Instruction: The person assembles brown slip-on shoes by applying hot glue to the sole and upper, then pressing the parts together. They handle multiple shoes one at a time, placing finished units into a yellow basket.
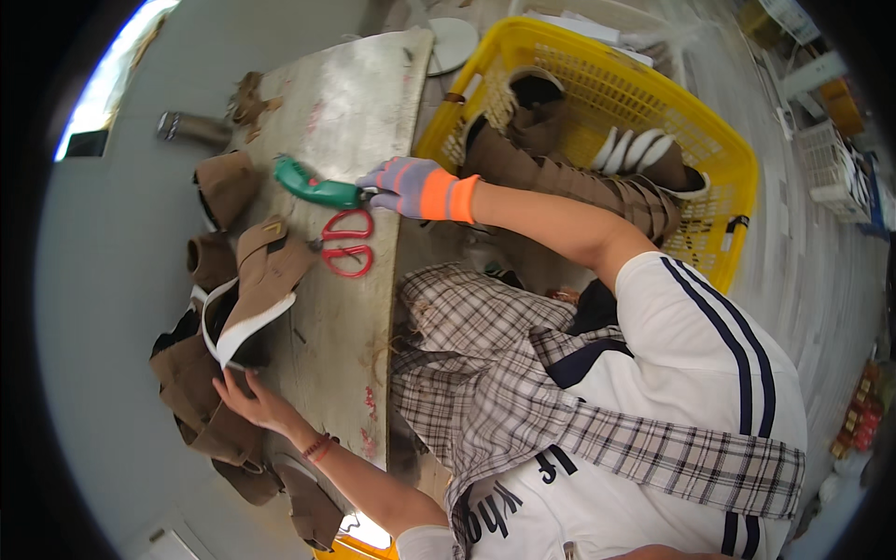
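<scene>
The left grip (250, 406) has thumb and fingers parted at the lower tip of a white-edged brown shoe upper (271, 266) on the tabletop (350, 103); a careless push could shove the brown pieces (201, 387) behind it off the far edge. The gloved right grip (406, 185) meets the green-handled tool (322, 192), though I cannot tell whether it pinches or merely touches. A weak hold could let it slip against the scissors' (347, 245) 2 red loops.

Blades of the red scissors (346, 250) hidden by a brown upper (266, 275); yellow object (359, 550) cut off at lower edge.
</scene>
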Tool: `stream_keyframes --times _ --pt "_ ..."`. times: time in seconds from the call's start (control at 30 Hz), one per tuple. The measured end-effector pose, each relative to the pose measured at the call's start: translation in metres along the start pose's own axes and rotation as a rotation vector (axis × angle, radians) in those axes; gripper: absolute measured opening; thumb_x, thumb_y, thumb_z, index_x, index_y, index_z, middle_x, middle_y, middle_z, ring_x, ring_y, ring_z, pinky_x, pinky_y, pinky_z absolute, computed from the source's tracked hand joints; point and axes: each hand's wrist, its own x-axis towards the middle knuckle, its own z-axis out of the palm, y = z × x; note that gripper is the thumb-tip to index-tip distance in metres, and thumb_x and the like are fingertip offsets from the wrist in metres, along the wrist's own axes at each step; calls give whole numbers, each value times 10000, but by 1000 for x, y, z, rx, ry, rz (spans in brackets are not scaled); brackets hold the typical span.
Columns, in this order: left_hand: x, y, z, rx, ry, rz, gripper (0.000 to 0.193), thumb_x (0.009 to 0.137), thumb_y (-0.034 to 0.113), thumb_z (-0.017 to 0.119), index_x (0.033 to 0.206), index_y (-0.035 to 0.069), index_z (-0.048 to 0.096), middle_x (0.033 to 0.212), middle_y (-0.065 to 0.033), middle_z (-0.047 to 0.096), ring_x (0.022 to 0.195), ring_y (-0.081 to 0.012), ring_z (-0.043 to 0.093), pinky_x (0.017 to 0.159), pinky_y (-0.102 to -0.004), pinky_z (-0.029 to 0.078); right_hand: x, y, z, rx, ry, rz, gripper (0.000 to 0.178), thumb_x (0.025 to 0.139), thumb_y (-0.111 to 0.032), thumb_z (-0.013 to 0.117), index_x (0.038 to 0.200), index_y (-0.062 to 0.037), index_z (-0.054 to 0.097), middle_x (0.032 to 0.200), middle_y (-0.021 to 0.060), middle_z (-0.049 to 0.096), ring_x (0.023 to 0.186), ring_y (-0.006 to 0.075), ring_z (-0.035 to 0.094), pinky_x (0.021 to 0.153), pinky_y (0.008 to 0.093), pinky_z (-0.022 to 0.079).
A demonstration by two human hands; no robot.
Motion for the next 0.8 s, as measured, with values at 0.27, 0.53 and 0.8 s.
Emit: stream_keyframes --times 0.27,0.53,0.8 --pt "-96 29 3 -13 35 -309 375 942 211 561 1288 70 550 1465 -191 321 1326 -319 354 1038 -448 351 -164 146 -56 -231 133 448 431 881 -314 578 1267 -126 552 1194 128 604 1145 317 522 981 399 413" --pt "-153 13 15 -92 -49 -428 376 945 173 558 1304 63 530 1451 -194 326 1220 -320 467 939 -410 454 -250 248 -135 -937 -373 976 850 811 -5 583 1510 -233 156 1568 88 155 1425 341 179 1125 507 227" --pt "-155 4 16 134 -164 -240 383 949 212 553 1298 58 530 1441 -178 329 1124 -327 519 891 -412 479 -217 315 -135 -1013 -1073 812 929 839 -177 671 1516 -301 48 1577 28 109 1451 302 50 1132 615 118"
